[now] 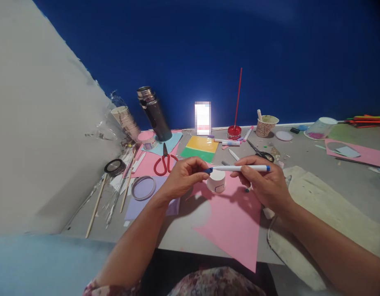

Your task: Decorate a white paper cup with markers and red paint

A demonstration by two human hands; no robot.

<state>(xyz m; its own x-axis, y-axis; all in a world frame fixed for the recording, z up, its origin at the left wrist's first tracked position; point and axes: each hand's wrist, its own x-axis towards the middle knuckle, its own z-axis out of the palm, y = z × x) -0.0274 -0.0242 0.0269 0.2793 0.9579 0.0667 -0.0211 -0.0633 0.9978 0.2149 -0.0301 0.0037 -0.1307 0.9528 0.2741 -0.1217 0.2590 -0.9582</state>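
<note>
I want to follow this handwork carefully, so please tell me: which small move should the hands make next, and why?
Probably the left hand should pull the blue cap clear of the marker, held in the right hand. The cap sits at the marker's tip, and the cup nearby shows only a small outline, leaving room for drawing.

Blotchy pink-and-white sleeve [99, 289], similarly patterned garment [216, 283]

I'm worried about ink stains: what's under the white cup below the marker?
Pink paper shows around the base of the white cup; whatever lies directly beneath it is covered and cannot be seen.
</note>
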